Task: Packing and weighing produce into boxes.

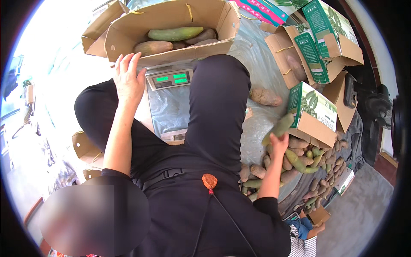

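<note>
Head view: right hand (279, 143) closed round a long green fruit (278, 127), lifted over the heap (304, 160) by the knee. Left hand (127, 81) open, empty, resting on the knee. Cardboard box (128, 32) above the scale (170, 79) holds only a few — plenty left, I'd judge.

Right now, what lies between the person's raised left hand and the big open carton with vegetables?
In the head view, nothing: the left hand hovers right at the open carton front wall, beside the scale.

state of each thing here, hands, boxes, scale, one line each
left hand: open, fingers spread, resting on the knee
right hand: closed on a green pod
brown box: open, holds pods
scale: on, display lit
green box: tipped, open
</note>
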Tool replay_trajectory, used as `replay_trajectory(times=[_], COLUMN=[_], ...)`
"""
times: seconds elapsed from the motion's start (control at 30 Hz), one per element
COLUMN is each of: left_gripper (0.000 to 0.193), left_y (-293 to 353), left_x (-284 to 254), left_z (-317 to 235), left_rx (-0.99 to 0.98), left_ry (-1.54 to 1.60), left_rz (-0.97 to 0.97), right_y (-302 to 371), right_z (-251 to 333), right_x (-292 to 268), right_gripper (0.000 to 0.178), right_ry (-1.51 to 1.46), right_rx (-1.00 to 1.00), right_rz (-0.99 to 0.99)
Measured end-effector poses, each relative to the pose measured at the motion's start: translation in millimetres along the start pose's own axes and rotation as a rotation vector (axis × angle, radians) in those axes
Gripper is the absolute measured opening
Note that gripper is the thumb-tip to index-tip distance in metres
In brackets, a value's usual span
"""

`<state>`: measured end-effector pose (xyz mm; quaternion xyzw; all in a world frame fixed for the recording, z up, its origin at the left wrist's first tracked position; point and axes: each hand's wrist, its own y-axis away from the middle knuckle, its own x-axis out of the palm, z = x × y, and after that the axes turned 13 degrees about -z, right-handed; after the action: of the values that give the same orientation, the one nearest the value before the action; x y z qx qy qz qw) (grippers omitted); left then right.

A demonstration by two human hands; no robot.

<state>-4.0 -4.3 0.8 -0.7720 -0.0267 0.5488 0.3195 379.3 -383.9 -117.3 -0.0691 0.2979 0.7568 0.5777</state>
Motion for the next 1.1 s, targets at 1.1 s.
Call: replay_trajectory(times=[1.1], left_gripper=[0.040], left_y=[-9], left_x=[-16], left_z=[28], left_rx=[-0.183], left_ry=[0.302], left_rz=[-0.301], right_y=[34], right_z=[328], right_x=[245], right_gripper=[0.035], right_ry=[0.104], right_rx=[-0.877], right_rz=[0.451])
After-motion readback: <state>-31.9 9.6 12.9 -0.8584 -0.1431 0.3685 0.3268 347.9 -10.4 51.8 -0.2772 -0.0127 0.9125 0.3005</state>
